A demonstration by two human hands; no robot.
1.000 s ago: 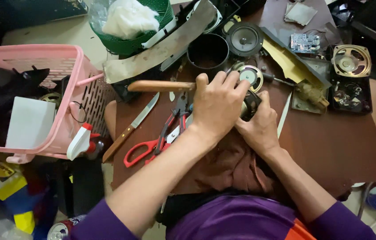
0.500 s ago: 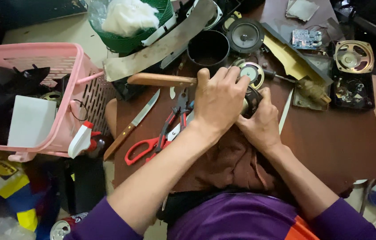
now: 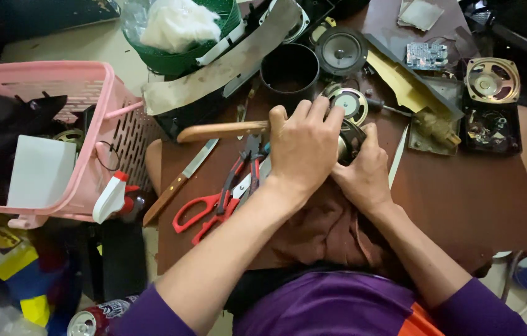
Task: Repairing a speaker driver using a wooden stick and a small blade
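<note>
Little moved since earlier frames. Wooden handle (image 3: pixel 223 130) gripped by left hand (image 3: pixel 304 146); small speaker (image 3: pixel 350 140) clamped steady on table (image 3: pixel 462 199) by right hand (image 3: pixel 363 174), red scissors (image 3: pixel 207 208) alongside.

White box (image 3: pixel 41 172) lies in the pink basket (image 3: pixel 89 74), well left of the fingers (image 3: pixel 313 115). Yellow-and-blue cartons (image 3: pixel 2 261) sit at bottom left, far below-left of the fingers. Red drink can (image 3: pixel 92 318) at the bottom edge, silver top. White spray bottle (image 3: pixel 111 196), red nozzle, just beside the basket. No screens/signs.
</note>
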